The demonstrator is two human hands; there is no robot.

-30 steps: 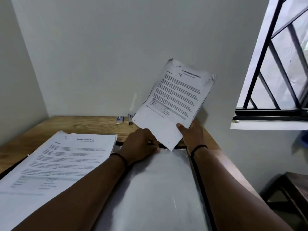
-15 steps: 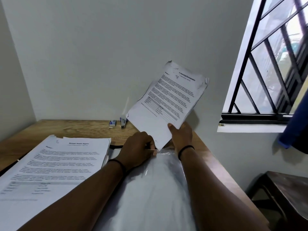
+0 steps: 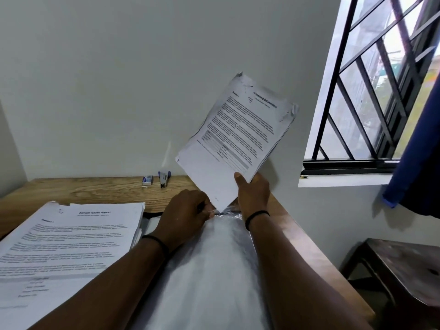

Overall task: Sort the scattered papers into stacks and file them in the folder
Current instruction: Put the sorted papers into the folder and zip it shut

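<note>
Plain white walls meet at a corner behind a wooden tabletop (image 3: 95,189), with a barred window (image 3: 371,91) and a blue curtain (image 3: 414,151) at the right, and a dark stool (image 3: 402,277) low at the right. Across the tabletop's right half lies a clear plastic folder sleeve (image 3: 214,270), glossy under the light, running from the viewer toward the wall. At the left sits a thick stack of papers (image 3: 69,239), its top sheet headed "Sample Health Report"; it looks already sorted and waiting to be filed.

Above the sleeve's far end, a thinner sheaf of internship papers (image 3: 238,136) stands tilted, dog-eared at the top, its lowest corner touching the sleeve's opening. It seems angled this way so the corner can lead into the pocket.

A right hand (image 3: 252,194) grips the sheaf's lower edge, thumb on the front and fingers curled behind. A left hand (image 3: 183,213) is curled at the sleeve's mouth, apparently pinching the plastic to hold it open; the fingertips are hidden. Near the wall rest a small stapler (image 3: 163,178) and a staple box (image 3: 147,180).
</note>
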